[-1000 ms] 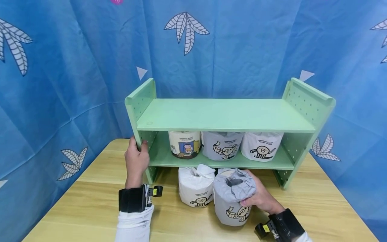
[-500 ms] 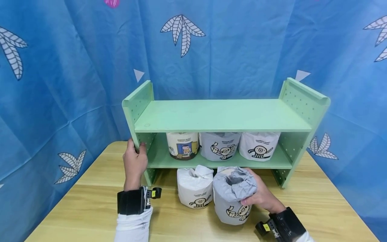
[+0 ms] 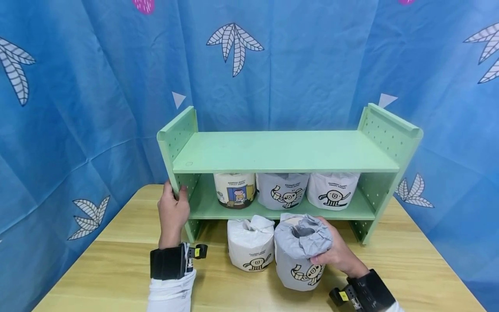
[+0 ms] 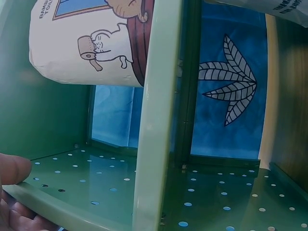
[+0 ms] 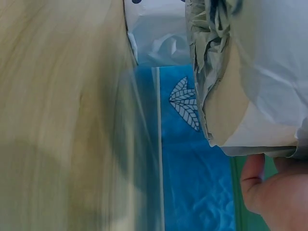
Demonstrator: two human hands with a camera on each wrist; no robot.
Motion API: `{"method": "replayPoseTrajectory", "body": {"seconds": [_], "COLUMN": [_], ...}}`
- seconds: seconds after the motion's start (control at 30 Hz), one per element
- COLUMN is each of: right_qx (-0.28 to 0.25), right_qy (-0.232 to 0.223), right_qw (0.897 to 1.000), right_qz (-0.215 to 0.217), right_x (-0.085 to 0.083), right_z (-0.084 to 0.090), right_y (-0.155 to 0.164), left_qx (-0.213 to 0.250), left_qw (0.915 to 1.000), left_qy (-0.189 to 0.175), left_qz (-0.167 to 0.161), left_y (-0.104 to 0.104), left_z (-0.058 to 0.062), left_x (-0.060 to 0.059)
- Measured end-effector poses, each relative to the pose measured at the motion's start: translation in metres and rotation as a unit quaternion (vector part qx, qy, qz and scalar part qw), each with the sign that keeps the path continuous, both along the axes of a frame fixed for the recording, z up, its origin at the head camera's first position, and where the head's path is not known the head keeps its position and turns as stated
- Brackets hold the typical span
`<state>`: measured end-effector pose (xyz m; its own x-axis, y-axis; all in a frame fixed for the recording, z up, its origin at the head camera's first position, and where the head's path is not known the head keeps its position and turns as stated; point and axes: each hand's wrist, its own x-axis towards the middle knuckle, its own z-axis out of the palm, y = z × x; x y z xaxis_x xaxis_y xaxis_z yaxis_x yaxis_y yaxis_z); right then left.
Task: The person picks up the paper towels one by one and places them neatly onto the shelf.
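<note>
1. At the bench's (image 3: 117, 260) left side: gripping the front edge of the green shelf's (image 3: 280, 151) left side panel with the left hand (image 3: 173, 213), fingers wrapped behind the panel and thumb (image 4: 12, 169) pressing its perforated inner face; seemingly steadying the shelf.
2. Just right of that panel, on the lower board: sitting side by side, a cream roll (image 3: 235, 190), a grey roll (image 3: 282, 190) and a white roll (image 3: 332, 190), filling most of the board.
3. Below the lower board, on the bench: standing upright, a white wrapped roll (image 3: 250, 244), half tucked under the shelf and touching the grey wrapped roll (image 3: 299, 251) beside it.
4. Right of centre: clasping that grey wrapped roll with the right hand (image 3: 338, 255), fingers curled round its right flank and twisted paper top, thumb (image 5: 250, 180) lying against its side; resting on the bench or barely off it, impossible to tell which.
5. Judging the step: picking up the grey wrapped roll while bracing the shelf, apparently early in the lift.
6. Judging the next move: needing a clean rise clear of the lower board's front edge and of the neighbouring white wrapped roll, keeping the soft wrapper uncrushed and the left-hand brace firm.
</note>
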<state>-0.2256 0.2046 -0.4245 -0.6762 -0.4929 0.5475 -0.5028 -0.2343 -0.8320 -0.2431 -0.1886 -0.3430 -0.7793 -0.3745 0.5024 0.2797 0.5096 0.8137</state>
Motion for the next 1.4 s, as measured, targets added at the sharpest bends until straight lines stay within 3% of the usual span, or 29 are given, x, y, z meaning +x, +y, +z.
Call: {"method": "replayPoseTrajectory", "body": {"seconds": [0.23,0.77,1.4], "right_qx": [-0.002,-0.006,-0.033], "right_qy": [0.000,0.029,0.086], "right_qw": [1.000,0.999,0.996], "right_qz": [-0.009,-0.025,-0.004], "right_x": [0.006,0.013,0.010], "right_z": [0.002,0.013,0.028], "right_y": [0.002,0.005,0.004], "left_qx": [0.000,0.004,0.004], "left_qw": [0.9997,0.9997,0.9997], "left_qy": [-0.026,-0.025,-0.023], "left_qz": [-0.005,-0.001,-0.001], "left_y": [0.003,0.005,0.002], "left_z": [-0.002,-0.005,0.001], "left_x": [0.003,0.002,0.002]}}
